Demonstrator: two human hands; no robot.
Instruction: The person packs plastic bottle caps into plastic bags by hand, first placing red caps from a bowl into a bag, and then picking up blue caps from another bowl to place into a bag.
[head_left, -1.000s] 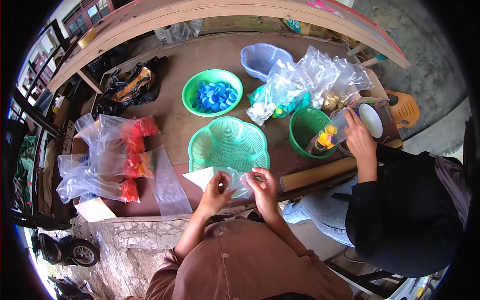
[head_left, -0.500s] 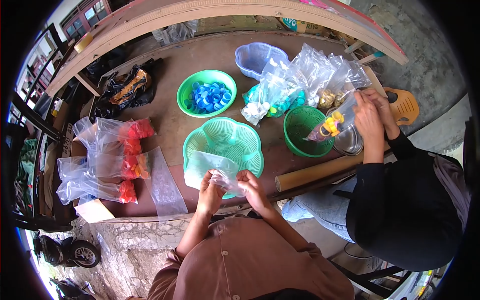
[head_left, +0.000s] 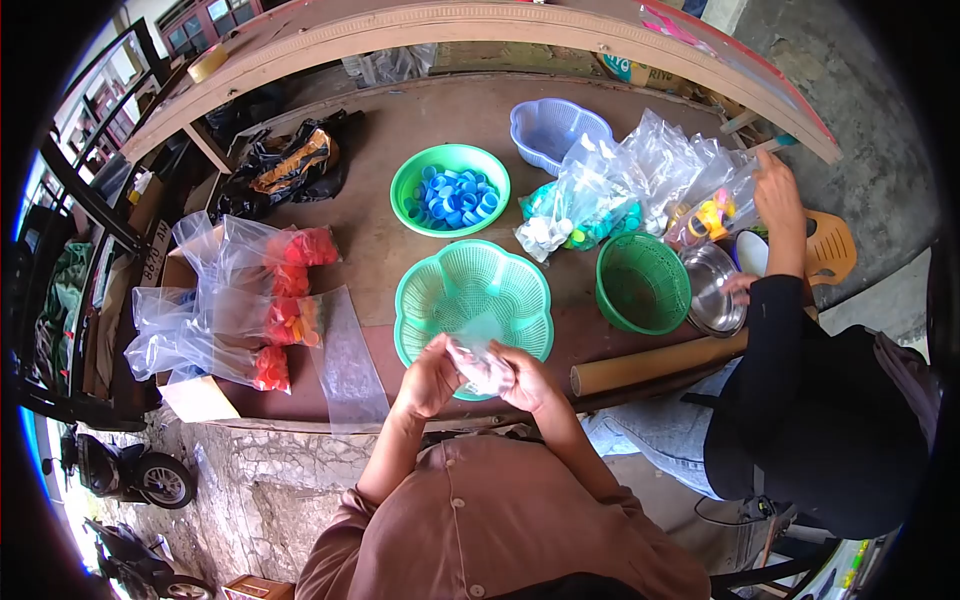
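Observation:
Between my two hands is a clear plastic bag, bunched up over the near rim of a mint-green scalloped basket. My left hand pinches the bag's left side. On its right side, the fingers of my right hand are closed around the plastic. The basket shows no contents, though my hands and the bag hide its near part. Behind it stands a green bowl of blue bottle caps.
Bags of red caps lie left, beside a flat plastic sheet. At right are filled bags, a green basket, a metal bowl and a cardboard tube. A co-worker's hand holds a bag of yellow caps.
The bag in my hands has gone from spread out to bunched up. The co-worker's bag has moved back, away from the green basket, and one of their hands has dropped to the metal bowl.

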